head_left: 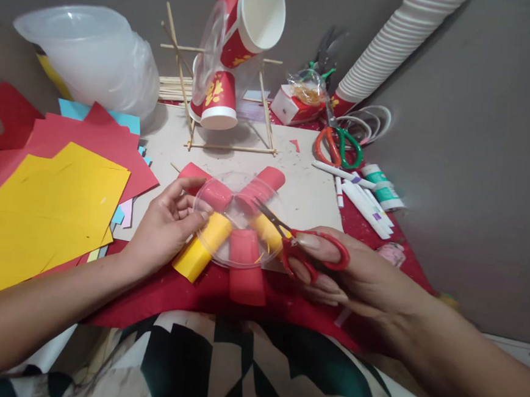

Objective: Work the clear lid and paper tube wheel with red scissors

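Note:
A clear round plastic lid [238,221] lies over several red and yellow paper rolls arranged like spokes, among them a yellow roll [199,249] and a red roll [245,270]. My left hand [164,227] grips the lid's left edge with curled fingers. My right hand [332,271] is closed on red-handled scissors [304,247], whose blades point left onto the lid, slightly apart.
Yellow and red paper sheets [49,200] lie at the left. A stick frame with red paper cups [220,100] stands behind. A plastic tub [88,56], a stack of white cups [391,43], orange-green scissors [338,144], markers and a paint tube [383,186] surround the cardboard base [311,196].

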A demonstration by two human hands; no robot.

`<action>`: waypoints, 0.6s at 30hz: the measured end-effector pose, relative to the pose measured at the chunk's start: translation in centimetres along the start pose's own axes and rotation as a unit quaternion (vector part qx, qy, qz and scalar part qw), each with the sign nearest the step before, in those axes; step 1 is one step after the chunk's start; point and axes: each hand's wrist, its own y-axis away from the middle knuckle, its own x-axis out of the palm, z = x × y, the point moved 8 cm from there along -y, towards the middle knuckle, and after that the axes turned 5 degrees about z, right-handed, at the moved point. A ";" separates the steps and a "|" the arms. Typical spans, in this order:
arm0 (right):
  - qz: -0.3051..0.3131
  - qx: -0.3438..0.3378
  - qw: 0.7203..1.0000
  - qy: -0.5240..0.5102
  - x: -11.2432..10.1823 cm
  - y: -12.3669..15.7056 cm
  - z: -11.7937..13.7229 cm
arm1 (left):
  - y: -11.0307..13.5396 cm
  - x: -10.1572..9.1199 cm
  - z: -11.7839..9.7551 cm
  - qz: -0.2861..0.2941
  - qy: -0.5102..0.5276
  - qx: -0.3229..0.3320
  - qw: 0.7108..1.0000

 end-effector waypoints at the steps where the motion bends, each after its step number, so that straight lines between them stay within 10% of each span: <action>1: -0.007 -0.006 1.000 0.014 -0.3 0.0 0.3 | -0.1 0.0 0.1 0.004 0.004 -0.007 1.000; 8: -0.067 -0.038 0.983 0.168 -1.8 0.9 3.1 | -0.2 -1.4 -0.3 0.004 -0.118 -0.026 0.993; 13: -0.075 -0.081 0.944 0.311 -0.4 1.6 6.3 | 2.0 -2.1 -4.1 -0.055 -0.191 0.094 0.976; 18: -0.050 -0.161 0.872 0.460 3.7 0.9 8.3 | 3.4 2.5 -6.3 0.090 -0.072 0.092 0.989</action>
